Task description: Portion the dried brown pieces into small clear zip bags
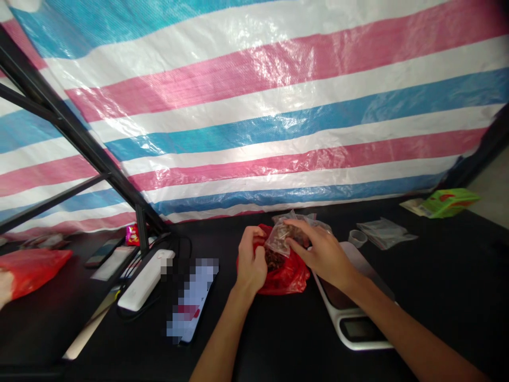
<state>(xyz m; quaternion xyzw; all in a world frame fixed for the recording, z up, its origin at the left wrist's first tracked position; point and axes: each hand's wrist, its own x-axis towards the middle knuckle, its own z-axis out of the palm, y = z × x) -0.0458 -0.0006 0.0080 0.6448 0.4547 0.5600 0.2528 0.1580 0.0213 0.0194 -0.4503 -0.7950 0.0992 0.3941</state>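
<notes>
A red plastic bag [287, 278] lies open on the black table, with dark brownish pieces inside. My left hand [250, 262] is curled, its fingers closed on the bag's left rim. My right hand [324, 252] pinches a small clear plastic bag [283, 233] holding some of the dark pieces, just above the red bag's mouth. Under my right wrist sits a white kitchen scale [353, 323] with a dark display.
A phone [191, 302] and a white power strip [145, 278] lie to the left. Clear bags [384, 233], a small cup [357, 237] and a green packet [449, 201] sit at the right back. A black metal frame [79, 143] and another red bag [32, 268] stand left. A striped tarp hangs behind.
</notes>
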